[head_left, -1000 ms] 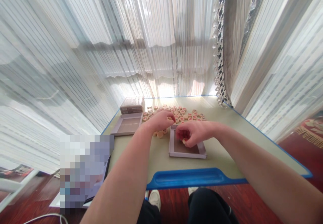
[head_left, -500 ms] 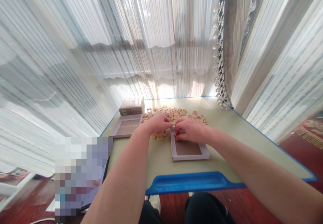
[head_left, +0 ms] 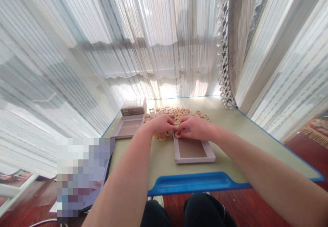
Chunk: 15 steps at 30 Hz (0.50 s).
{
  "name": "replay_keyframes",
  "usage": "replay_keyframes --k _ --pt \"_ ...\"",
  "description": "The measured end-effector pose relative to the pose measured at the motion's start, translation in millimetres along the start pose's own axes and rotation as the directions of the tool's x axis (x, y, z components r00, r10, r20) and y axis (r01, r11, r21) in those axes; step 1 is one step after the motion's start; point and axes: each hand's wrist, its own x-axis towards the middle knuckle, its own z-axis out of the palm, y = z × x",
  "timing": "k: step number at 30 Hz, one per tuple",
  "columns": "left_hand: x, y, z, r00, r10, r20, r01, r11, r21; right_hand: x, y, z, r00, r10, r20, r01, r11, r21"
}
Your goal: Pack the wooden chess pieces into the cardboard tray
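Wooden discs (head_left: 176,112) scattered mid-frame on desk (head_left: 230,124), beyond shallow tray (head_left: 194,151). Left hand (head_left: 160,124) and right hand (head_left: 194,127) meet at tray's far edge, fingers curled, seemingly pinching disc each; grip unclear. Risk: crowded fingers fumble disc, which rolls off desk.

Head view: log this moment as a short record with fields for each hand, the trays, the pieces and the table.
left hand: knuckles up, fingers on round wooden pieces beside the near tray's far left corner
right hand: fingers at the far end of the near tray; grip hidden
near tray: shallow, grey-rimmed, brown floor mostly bare
second tray: open, left of the hands
closed box: behind the second tray
pieces: scattered discs, red or dark marks
table: pale green, blue edge
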Motion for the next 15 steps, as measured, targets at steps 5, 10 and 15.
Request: replay_keyframes --k 5,10,15 --pt "1.7 -0.3 1.9 0.999 -0.047 -0.016 0.047 0.999 -0.005 0.7 1.0 0.8 1.0 0.021 -0.021 -0.021 1.0 0.01" --pt "3.0 -3.0 4.1 0.997 -0.064 -0.043 0.065 0.998 0.025 0.4 -1.4 1.1 1.0 0.014 -0.017 -0.014 1.0 -0.008" --pt "2.5 -2.6 3.4 0.997 -0.052 -0.057 0.054 0.998 0.037 0.7 -1.3 1.3 1.0 0.011 -0.01 -0.011 1.0 -0.004"
